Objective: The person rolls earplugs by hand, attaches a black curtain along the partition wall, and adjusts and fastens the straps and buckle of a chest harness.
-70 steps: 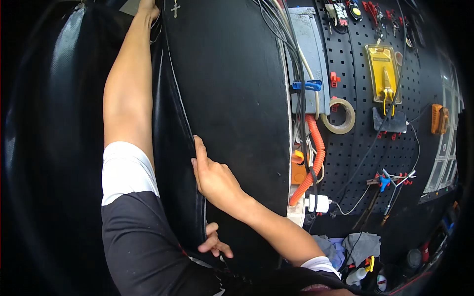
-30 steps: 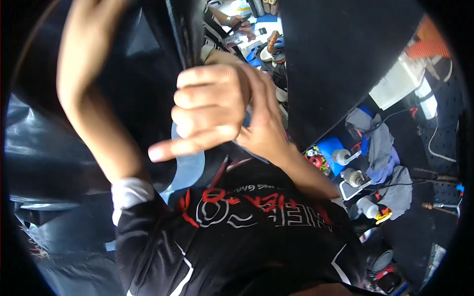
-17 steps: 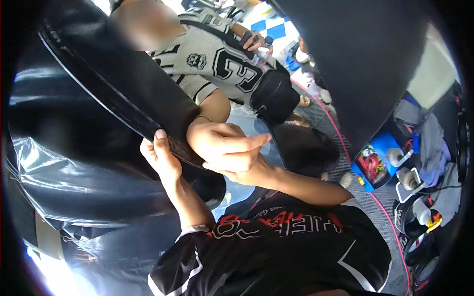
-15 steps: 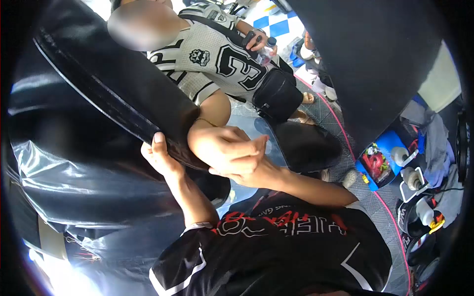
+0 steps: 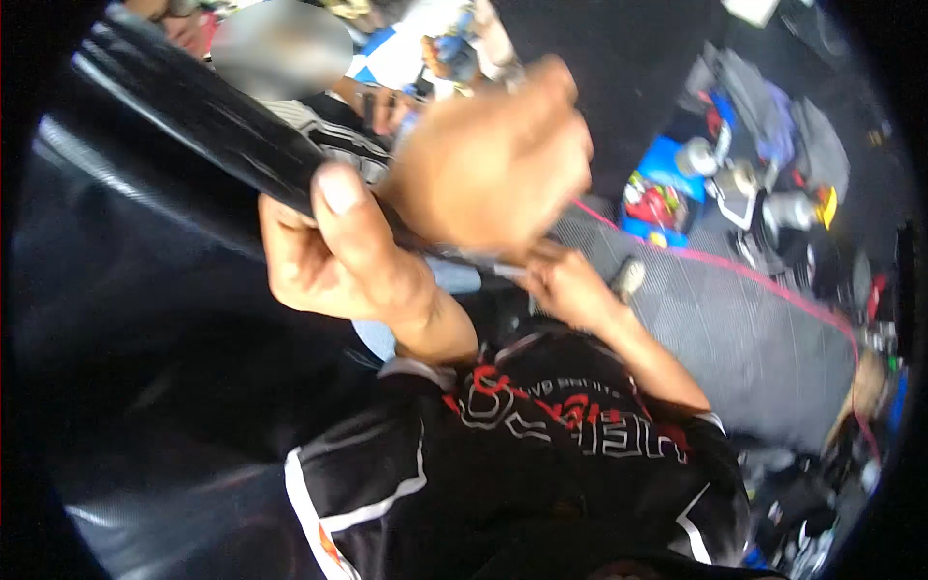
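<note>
The left grip (image 5: 353,256) is clamped on the black strip (image 5: 208,116); the strip's long axis runs far left from it; the right grip (image 5: 572,288) sits farther right, and I cannot tell its hold; a co-worker's blurred hand (image 5: 493,159) intervenes; grey floor (image 5: 764,338) extends right.
</note>
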The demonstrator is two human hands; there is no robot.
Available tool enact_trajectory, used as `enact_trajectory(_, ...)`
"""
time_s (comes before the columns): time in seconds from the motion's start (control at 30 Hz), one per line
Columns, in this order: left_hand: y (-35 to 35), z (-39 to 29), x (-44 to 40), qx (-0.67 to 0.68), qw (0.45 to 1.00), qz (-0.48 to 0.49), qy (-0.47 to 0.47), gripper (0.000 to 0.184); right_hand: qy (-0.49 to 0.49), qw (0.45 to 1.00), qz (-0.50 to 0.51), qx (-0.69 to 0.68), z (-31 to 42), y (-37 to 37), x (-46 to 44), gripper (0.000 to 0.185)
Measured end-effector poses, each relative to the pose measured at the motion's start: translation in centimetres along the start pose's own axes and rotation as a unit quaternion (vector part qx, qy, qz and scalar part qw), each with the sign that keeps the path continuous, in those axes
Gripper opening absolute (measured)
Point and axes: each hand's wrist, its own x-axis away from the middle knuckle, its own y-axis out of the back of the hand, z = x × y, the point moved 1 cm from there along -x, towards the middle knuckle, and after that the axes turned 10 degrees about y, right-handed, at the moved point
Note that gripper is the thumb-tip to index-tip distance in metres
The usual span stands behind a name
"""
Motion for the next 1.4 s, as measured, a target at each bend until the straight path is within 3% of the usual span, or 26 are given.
enact_trajectory(0.13, 2.9, 1.3, 0.9, -0.169, 0.959, 0.08, -0.211, 0.045, -0.06, 0.998, -0.023, 0.003, 3.0, -0.7, 5.9, 0.02)
enact_trajectory(0.2, 2.3, 1.0, 1.9, -0.127, 0.96, 0.074, -0.236, 0.047, -0.052, 0.997, -0.062, 0.013, 4.7, -1.3, 7.7, 0.025)
enact_trajectory(0.3, 2.3, 0.6, 2.0, -0.052, 0.971, 0.112, -0.206, 0.043, -0.059, 0.994, -0.087, 0.037, 7.2, -1.7, 9.8, 0.023)
enact_trajectory(0.43, 3.5, -1.0, 4.0, -0.002, 0.956, 0.132, -0.261, 0.042, -0.075, 0.98, -0.158, 0.09, 10.9, -4.6, 12.6, 0.021)
enact_trajectory(0.47, 4.0, -1.5, 4.9, 0.025, 0.956, 0.179, -0.231, 0.042, -0.076, 0.975, -0.182, 0.104, 11.5, -5.1, 13.4, 0.021)
enact_trajectory(0.53, 4.7, -3.5, 7.0, -0.008, 0.941, 0.224, -0.254, 0.041, -0.092, 0.957, -0.234, 0.148, 12.7, -5.8, 15.1, 0.023)
enact_trajectory(0.63, 5.4, -6.2, 12.7, 0.12, 0.89, 0.429, -0.096, 0.028, -0.176, 0.926, -0.25, 0.22, 14.5, -6.4, 19.5, 0.021)
enact_trajectory(0.67, 5.8, -6.5, 15.0, 0.167, 0.845, 0.508, -0.029, 0.023, -0.203, 0.912, -0.256, 0.247, 14.8, -7.1, 21.2, 0.021)
enact_trajectory(0.73, 8.2, -7.4, 21.6, 0.122, 0.758, 0.64, -0.022, 0.01, -0.346, 0.876, -0.178, 0.286, 16.4, -8.0, 25.1, 0.023)
enact_trajectory(0.77, 8.9, -9.1, 24.0, 0.079, 0.621, 0.775, -0.085, 0.011, -0.428, 0.856, -0.148, 0.251, 17.0, -8.9, 27.1, 0.026)
enact_trajectory(0.8, 10.8, -10.1, 24.4, -0.021, 0.419, 0.901, -0.111, 0.022, -0.503, 0.83, -0.103, 0.22, 18.0, -11.0, 28.0, 0.029)
enact_trajectory(0.83, 13.4, -9.3, 25.9, -0.037, 0.294, 0.943, -0.149, 0.035, -0.511, 0.819, -0.109, 0.238, 18.8, -12.7, 29.1, 0.029)
enact_trajectory(0.87, 15.7, -7.6, 27.5, -0.044, 0.261, 0.936, -0.233, 0.048, -0.558, 0.795, -0.105, 0.214, 19.1, -13.4, 31.3, 0.032)
enact_trajectory(0.9, 17.5, -8.0, 28.2, -0.095, 0.168, 0.951, -0.242, 0.054, -0.599, 0.771, -0.095, 0.193, 20.1, -14.9, 33.1, 0.034)
enact_trajectory(0.93, 16.5, -11.8, 29.9, -0.248, 0.013, 0.952, -0.18, 0.054, -0.591, 0.774, -0.087, 0.21, 22.0, -15.8, 34.9, 0.037)
enact_trajectory(1.0, 19.2, -10.9, 32.0, -0.153, 0.149, 0.952, -0.218, 0.05, -0.637, 0.75, -0.074, 0.162, 23.9, -17.3, 37.7, 0.041)
enact_trajectory(1.13, 19.2, -11.8, 34.9, -0.053, 0.218, 0.95, -0.216, 0.042, -0.692, 0.697, -0.105, 0.158, 25.2, -18.5, 42.6, 0.05)
enact_trajectory(1.2, 19.3, -11.5, 35.3, -0.07, 0.193, 0.955, -0.212, 0.042, -0.702, 0.674, -0.149, 0.177, 24.9, -18.8, 43.8, 0.049)
enact_trajectory(1.27, 19.2, -10.7, 35.6, -0.115, 0.131, 0.955, -0.242, 0.043, -0.708, 0.67, -0.145, 0.17, 24.3, -18.3, 43.8, 0.048)
enact_trajectory(1.33, 18.6, -9.7, 35.4, -0.127, 0.12, 0.959, -0.225, 0.044, -0.716, 0.662, -0.144, 0.168, 23.3, -17.4, 43.4, 0.047)
enact_trajectory(1.4, 18.0, -8.0, 35.2, -0.147, 0.109, 0.962, -0.201, 0.044, -0.698, 0.689, -0.128, 0.146, 22.0, -16.2, 42.4, 0.046)
